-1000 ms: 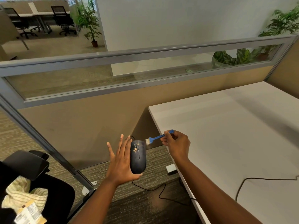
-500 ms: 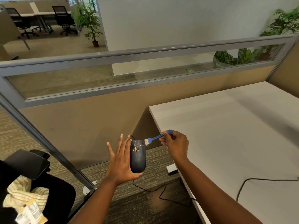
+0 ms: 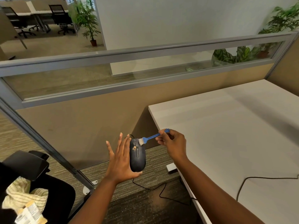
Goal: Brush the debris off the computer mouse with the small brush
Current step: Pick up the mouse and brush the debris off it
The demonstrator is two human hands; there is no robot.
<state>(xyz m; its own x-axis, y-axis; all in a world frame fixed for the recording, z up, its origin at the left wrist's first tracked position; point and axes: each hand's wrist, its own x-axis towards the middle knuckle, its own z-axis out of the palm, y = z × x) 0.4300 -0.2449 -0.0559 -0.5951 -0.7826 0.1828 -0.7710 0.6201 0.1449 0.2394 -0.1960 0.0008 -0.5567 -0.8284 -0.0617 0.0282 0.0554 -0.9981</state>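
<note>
Left hand is lying flat, fingers straight, cradling the black computer mouse off the table's 9 o'clock edge, above carpet. Right hand is pinching the small brush handle; white bristles are touching the mouse's 12 o'clock end. Tan debris is sitting at its 11 o'clock.

One mouse, one brush, two hands: left, right. One desk. Two office chairs far back (third nearby, partly seen). One cloth.
</note>
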